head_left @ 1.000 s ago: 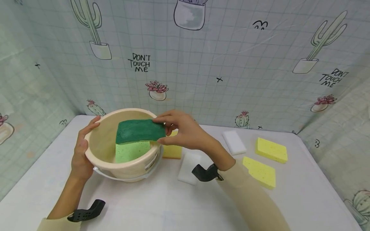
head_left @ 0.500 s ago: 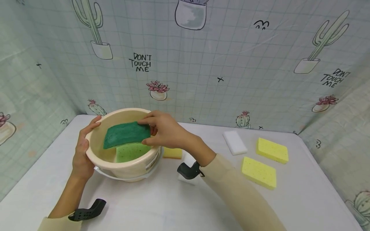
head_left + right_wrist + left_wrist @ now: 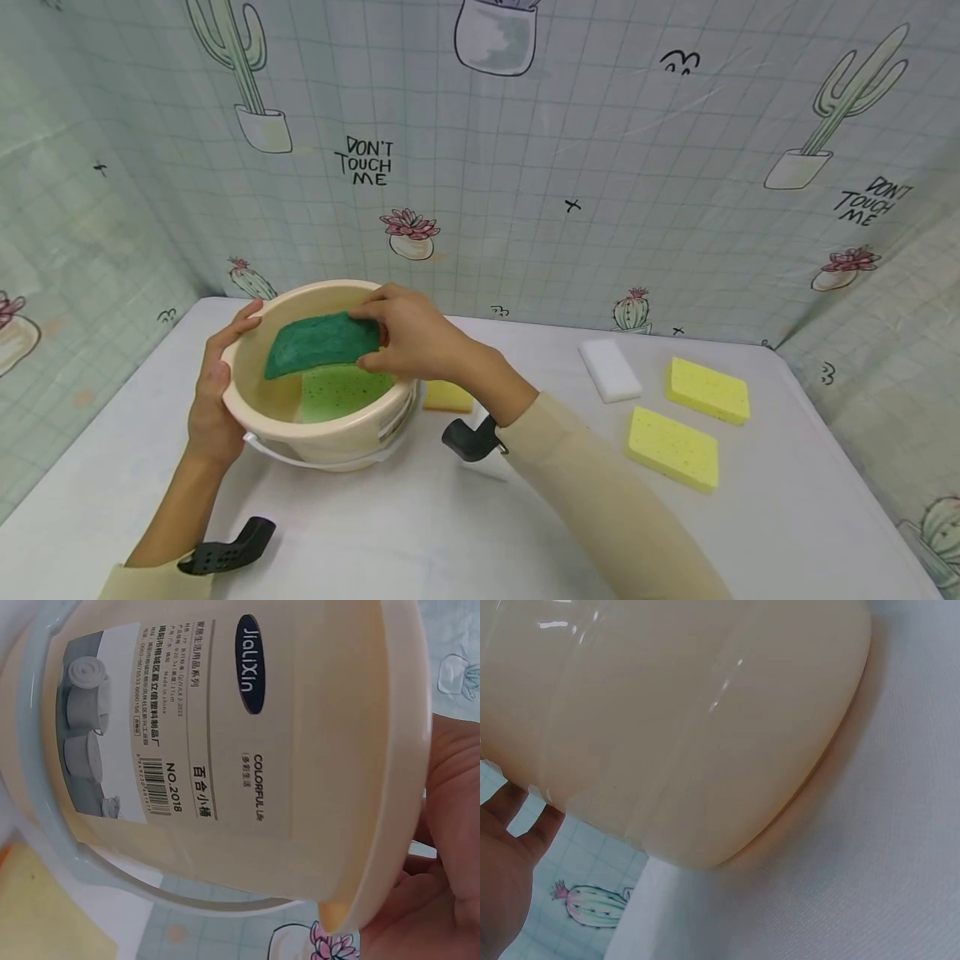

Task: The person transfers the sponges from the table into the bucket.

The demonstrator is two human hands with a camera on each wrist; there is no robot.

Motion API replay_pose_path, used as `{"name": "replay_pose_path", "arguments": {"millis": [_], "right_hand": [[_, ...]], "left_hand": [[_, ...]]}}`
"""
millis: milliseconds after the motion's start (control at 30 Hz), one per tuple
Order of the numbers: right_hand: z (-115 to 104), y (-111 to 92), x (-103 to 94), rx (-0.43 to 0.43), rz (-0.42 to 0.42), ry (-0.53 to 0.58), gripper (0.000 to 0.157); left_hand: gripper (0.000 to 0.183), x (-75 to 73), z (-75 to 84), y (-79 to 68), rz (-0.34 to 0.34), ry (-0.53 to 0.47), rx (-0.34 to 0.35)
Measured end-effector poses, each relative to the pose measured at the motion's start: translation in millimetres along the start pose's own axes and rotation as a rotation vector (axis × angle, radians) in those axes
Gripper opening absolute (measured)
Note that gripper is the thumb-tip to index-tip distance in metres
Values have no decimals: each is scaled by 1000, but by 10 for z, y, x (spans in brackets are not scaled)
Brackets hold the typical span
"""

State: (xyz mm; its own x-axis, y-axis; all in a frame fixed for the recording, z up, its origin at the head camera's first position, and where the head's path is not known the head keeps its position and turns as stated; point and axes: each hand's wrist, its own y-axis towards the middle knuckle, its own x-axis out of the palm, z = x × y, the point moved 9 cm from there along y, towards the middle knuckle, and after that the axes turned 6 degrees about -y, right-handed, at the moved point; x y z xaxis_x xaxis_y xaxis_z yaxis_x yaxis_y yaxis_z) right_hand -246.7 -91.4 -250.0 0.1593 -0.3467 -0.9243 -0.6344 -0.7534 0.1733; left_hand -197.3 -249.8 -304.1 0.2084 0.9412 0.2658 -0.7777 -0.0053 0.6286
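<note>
Already in bucket (image 3: 330,446): light-green sponge (image 3: 339,396); right hand (image 3: 412,333) pinching dark-green sponge (image 3: 318,343), unreleased; left hand (image 3: 213,408) gripping bucket; apparently outstanding: yellow sponges (image 3: 672,448), white pad (image 3: 610,372).

Beige sleeves (image 3: 600,487) end at curved black wristpieces (image 3: 236,548).

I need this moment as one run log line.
left hand: holds bucket | right hand: grips dark green pad at bucket mouth | inside bucket: light green sponge | table: white block, yellow sponges
</note>
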Motion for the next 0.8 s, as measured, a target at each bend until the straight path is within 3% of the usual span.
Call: {"name": "replay_pose_path", "arguments": {"millis": [800], "right_hand": [[24, 91, 90, 63, -31, -50, 55]], "left_hand": [[48, -14, -24, -2, -1, -1, 5]]}}
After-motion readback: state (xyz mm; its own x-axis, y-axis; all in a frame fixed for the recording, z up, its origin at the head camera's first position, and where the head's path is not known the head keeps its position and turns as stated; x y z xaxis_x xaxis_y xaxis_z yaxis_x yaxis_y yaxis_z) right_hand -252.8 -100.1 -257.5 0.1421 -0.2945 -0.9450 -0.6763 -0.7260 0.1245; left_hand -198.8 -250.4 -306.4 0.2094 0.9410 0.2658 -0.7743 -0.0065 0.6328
